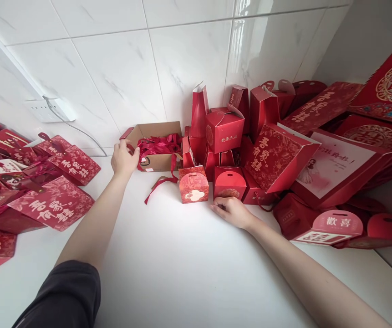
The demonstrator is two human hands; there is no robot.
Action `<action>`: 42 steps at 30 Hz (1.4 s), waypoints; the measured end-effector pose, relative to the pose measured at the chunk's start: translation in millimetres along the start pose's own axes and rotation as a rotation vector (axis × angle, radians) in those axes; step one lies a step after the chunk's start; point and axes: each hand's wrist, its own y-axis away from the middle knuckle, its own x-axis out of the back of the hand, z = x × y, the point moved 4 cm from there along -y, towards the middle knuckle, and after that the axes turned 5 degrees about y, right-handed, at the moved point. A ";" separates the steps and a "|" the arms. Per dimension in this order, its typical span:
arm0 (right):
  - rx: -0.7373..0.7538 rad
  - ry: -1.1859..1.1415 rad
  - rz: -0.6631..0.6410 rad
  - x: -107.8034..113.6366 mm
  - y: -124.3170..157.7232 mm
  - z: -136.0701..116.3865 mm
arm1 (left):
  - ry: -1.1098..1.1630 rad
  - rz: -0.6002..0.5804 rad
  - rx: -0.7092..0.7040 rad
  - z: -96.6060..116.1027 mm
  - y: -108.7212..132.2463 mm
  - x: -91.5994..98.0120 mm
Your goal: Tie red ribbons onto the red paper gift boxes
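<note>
My left hand [124,158] is at the left end of an open cardboard box [161,162], its fingers bent over the end wall. Inside the box lies a heap of dark red ribbons [160,143]. One loose ribbon [160,183] hangs over the front and trails on the table. My right hand [231,211] rests on the table with curled fingers, close in front of a red gift box with a rounded handle [230,179]. What its fingers enclose, if anything, is hidden. Beside it stands a small red gift box with a pale label [194,186].
Red gift boxes [225,130] are stacked behind. A larger pile with a white-fronted box [341,159] fills the right. More red boxes with ribbons [54,202] lie left on the white table [168,269]. A cable [76,127] runs from the wall socket [50,110] down the tiled wall.
</note>
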 end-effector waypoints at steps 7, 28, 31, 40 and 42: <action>-0.054 0.052 0.012 0.0 -1.0 -2.8 | 0.026 -0.118 0.066 -6.3 8.5 -12.9; -0.044 0.110 0.007 1.2 1.0 -7.5 | 0.108 -0.279 0.184 -5.2 20.2 21.5; -0.030 0.106 -0.001 1.6 1.7 -7.6 | 0.138 -0.353 0.232 -20.3 18.2 6.4; -0.030 0.112 0.009 0.0 2.7 -7.2 | 0.166 -0.050 0.240 -67.4 9.9 -19.6; -0.032 0.115 0.008 0.0 2.2 -6.9 | 0.208 -0.100 0.211 -75.5 14.1 -39.4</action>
